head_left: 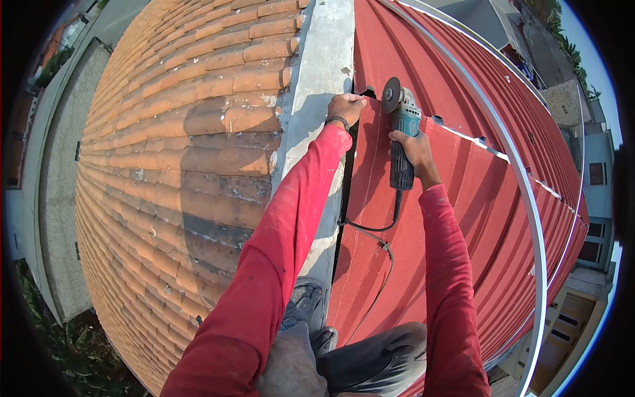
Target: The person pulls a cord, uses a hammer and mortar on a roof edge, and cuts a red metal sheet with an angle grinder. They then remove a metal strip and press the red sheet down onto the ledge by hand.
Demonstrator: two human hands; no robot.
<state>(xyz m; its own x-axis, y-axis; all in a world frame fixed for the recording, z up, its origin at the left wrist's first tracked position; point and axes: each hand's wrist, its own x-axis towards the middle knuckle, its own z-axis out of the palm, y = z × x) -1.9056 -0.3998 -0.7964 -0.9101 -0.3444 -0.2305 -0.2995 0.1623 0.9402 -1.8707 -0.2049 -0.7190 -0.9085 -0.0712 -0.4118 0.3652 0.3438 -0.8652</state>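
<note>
Furthest left runs a grey wall (66, 172), with plants (56, 344) low down beside it. Next come the clay tiles (248, 79), row upon row, with a dark shadow across them. My left sleeve (284, 218), red, reaches up over their edge and the pale ledge (324, 53) that borders them.

My left grip (346, 108), a dark band (338, 122) at its wrist, is curled at the seam where the ledge meets the red sheet (377, 264); I cannot tell whether it is closed on the sheet's edge. A dark gap shows along that seam. Below, my knee (407, 337) is bent over the sheet.

The grinder (405, 132) is just right of my left grip, over the sheet, its disc (391, 94) at the far end and on the left side. I cannot tell whether the disc touches anything. From its near end the cord (380, 281) loops left, then runs down towards my knee. My right grip (415, 152) is wrapped round the grinder's body.

Further right, a pale bar (506, 139) curves over the ribbed sheets, and houses (596, 175) stand beyond.
</note>
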